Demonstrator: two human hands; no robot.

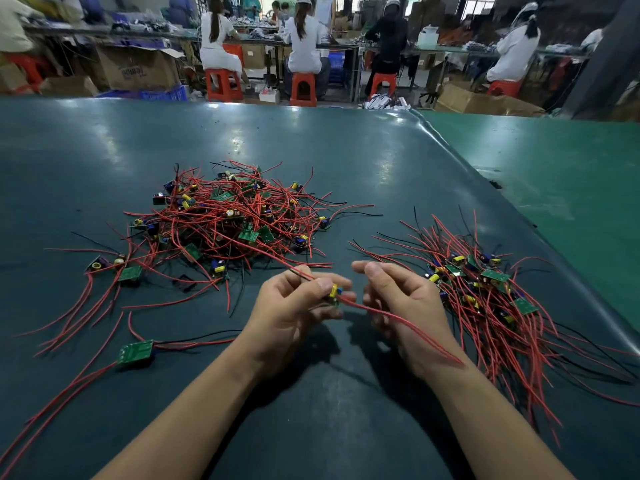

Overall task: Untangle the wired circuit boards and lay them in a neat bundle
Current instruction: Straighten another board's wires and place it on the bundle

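Note:
A tangled heap of small green circuit boards with red and black wires (228,220) lies on the dark mat, left of centre. A tidier bundle of boards (485,292) with wires fanned out lies at the right. My left hand (294,306) pinches one small board (334,292) with a yellow part between thumb and fingers. A red wire runs from that board up into the heap; another trails across my right wrist. My right hand (398,299) hovers just right of the board with fingers loosely curled, and I cannot tell whether it grips the wire.
A loose green board (135,353) with long red wires lies near the front left, and two more boards (117,266) sit at the heap's left edge. The dark mat's raised edge (485,168) runs diagonally at the right. Several people sit on red stools at benches behind.

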